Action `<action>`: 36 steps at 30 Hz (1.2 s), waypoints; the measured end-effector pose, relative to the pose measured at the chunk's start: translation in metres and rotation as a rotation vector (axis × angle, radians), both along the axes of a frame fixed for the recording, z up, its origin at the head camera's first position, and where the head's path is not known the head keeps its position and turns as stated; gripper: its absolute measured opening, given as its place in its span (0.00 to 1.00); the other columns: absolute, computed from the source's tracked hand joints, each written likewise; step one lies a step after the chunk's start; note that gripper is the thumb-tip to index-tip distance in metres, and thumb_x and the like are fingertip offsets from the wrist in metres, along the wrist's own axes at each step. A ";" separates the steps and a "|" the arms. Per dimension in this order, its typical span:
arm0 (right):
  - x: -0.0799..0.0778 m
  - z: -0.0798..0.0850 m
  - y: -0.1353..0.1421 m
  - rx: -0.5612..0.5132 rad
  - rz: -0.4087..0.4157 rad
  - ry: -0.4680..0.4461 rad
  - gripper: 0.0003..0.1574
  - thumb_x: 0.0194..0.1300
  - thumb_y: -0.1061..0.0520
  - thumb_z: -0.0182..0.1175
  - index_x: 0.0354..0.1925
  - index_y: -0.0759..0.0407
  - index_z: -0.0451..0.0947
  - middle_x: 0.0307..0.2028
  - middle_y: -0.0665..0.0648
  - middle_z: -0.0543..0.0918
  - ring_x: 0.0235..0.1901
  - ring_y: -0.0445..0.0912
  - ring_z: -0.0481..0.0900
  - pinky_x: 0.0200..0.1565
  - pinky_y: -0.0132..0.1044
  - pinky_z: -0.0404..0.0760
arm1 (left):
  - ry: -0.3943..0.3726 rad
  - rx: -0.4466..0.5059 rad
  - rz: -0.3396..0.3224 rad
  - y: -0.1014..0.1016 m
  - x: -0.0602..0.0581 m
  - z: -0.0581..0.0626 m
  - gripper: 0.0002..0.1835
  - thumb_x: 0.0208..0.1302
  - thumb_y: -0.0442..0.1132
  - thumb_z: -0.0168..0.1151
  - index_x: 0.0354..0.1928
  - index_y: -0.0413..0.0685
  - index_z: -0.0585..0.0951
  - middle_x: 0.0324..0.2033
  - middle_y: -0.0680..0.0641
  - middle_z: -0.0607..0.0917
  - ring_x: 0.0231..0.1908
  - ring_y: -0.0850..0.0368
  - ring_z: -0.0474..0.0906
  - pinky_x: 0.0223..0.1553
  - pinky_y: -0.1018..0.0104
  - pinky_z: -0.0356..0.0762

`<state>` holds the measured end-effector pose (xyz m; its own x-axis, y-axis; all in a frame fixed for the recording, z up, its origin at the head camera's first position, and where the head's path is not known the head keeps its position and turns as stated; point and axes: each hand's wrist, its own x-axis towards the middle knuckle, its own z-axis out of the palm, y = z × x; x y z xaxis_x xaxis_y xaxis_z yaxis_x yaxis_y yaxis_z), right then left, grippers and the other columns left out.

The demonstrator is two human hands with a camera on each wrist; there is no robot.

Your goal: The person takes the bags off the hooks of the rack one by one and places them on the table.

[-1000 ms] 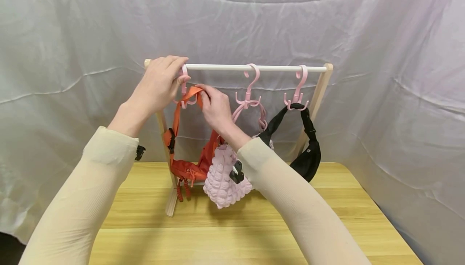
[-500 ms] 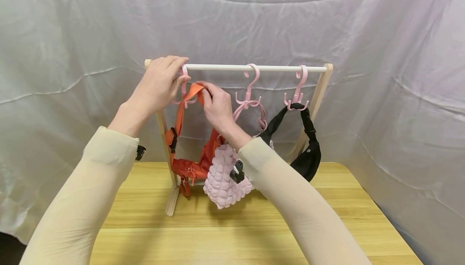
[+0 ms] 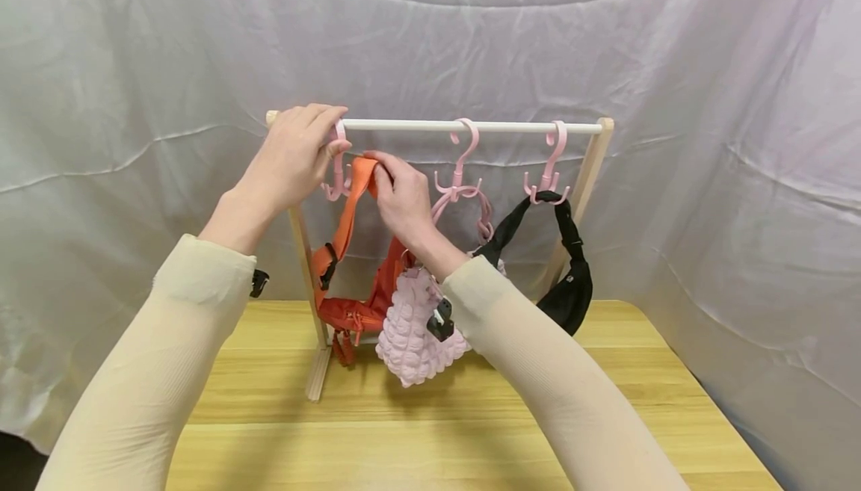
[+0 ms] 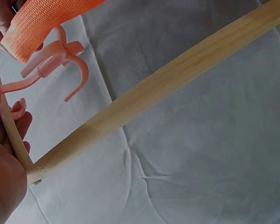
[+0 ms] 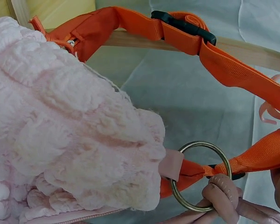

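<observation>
Where the right hand [image 3: 405, 196] pinches: orange strap [image 3: 363, 171], shifted rightward since half a second ago, uncovering prongs just left of that hand.
Orange bag [image 3: 346, 313]: hanging below and left of the right hand.
Left hand [image 3: 296, 149]: unmoved, fingers curled over the bar [image 3: 403, 125], holding the pink hook [image 3: 339, 164].
Pink bag [image 3: 417, 334]: below the right hand, unchanged.
</observation>
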<state>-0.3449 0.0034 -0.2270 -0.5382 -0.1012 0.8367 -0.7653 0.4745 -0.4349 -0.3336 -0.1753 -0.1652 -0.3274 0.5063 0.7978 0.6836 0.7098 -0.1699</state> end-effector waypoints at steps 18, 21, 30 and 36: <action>0.008 -0.002 0.003 -0.019 0.037 -0.025 0.16 0.72 0.58 0.50 0.51 0.54 0.81 0.44 0.51 0.84 0.35 0.40 0.78 0.38 0.29 0.75 | 0.005 0.002 -0.005 0.000 0.001 0.000 0.23 0.64 0.39 0.59 0.57 0.31 0.73 0.49 0.33 0.79 0.51 0.37 0.73 0.57 0.47 0.66; 0.011 -0.002 0.004 -0.025 0.058 -0.038 0.16 0.72 0.58 0.49 0.52 0.53 0.80 0.44 0.51 0.83 0.32 0.39 0.77 0.36 0.28 0.76 | 0.007 0.006 -0.011 -0.001 0.001 0.000 0.23 0.65 0.39 0.59 0.57 0.31 0.73 0.49 0.33 0.79 0.51 0.37 0.73 0.57 0.47 0.66; 0.025 -0.004 0.004 -0.042 0.120 -0.033 0.17 0.73 0.58 0.48 0.54 0.55 0.79 0.44 0.51 0.83 0.28 0.40 0.78 0.32 0.28 0.76 | -0.039 0.003 -0.002 -0.003 0.002 0.002 0.24 0.64 0.39 0.60 0.58 0.32 0.72 0.50 0.34 0.78 0.53 0.37 0.72 0.58 0.47 0.65; 0.031 -0.004 0.002 -0.044 0.123 -0.003 0.17 0.72 0.59 0.48 0.53 0.55 0.80 0.46 0.51 0.83 0.27 0.39 0.76 0.32 0.28 0.74 | -0.116 -0.001 0.037 -0.005 0.007 0.007 0.24 0.65 0.38 0.60 0.59 0.33 0.71 0.53 0.34 0.77 0.55 0.37 0.71 0.60 0.48 0.63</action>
<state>-0.3139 0.0056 -0.2314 -0.5263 -0.1293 0.8404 -0.8152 0.3576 -0.4556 -0.3270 -0.1800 -0.1587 -0.4359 0.4929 0.7530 0.6722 0.7346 -0.0917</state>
